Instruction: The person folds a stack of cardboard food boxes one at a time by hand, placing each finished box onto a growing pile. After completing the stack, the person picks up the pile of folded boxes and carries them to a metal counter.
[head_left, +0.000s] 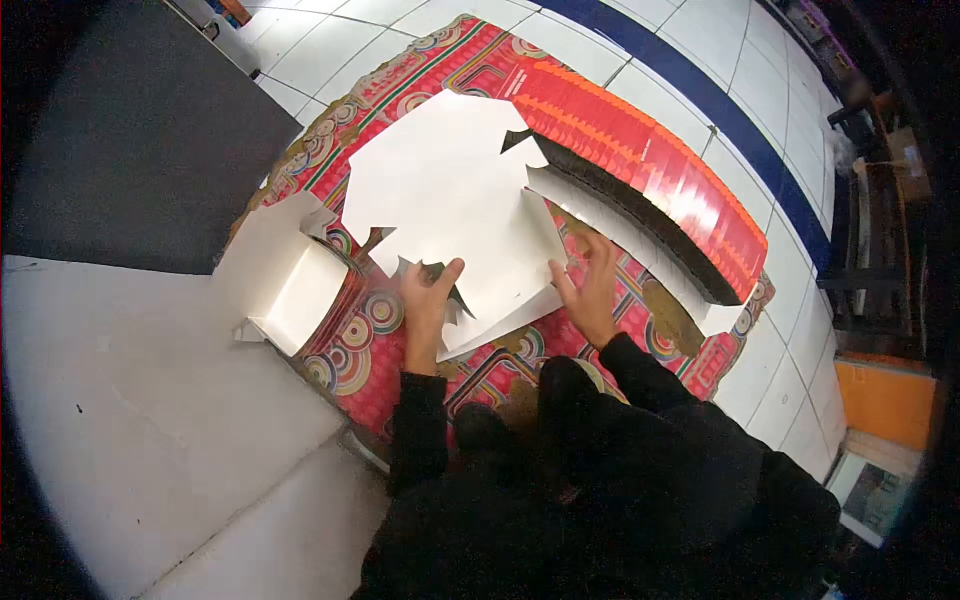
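A large white cardboard sheet [450,190] with notched edges lies in front of me, its near part folded. My left hand [430,300] is at the sheet's near left edge, thumb raised and apart, the fingers partly behind the cardboard. At the near right edge is my right hand [590,290], its thumb and fingers spread against the card. To the left stands a folded white box [303,290], open at the top. Beyond the sheet, a long row of red and black flat cartons [640,160] leans in a stack.
Everything rests on a patterned red cloth [365,335] over tiled floor [780,330]. A dark panel [130,150] is at the upper left, above a pale surface [180,400]. An orange box [885,400] and shelving are at the far right.
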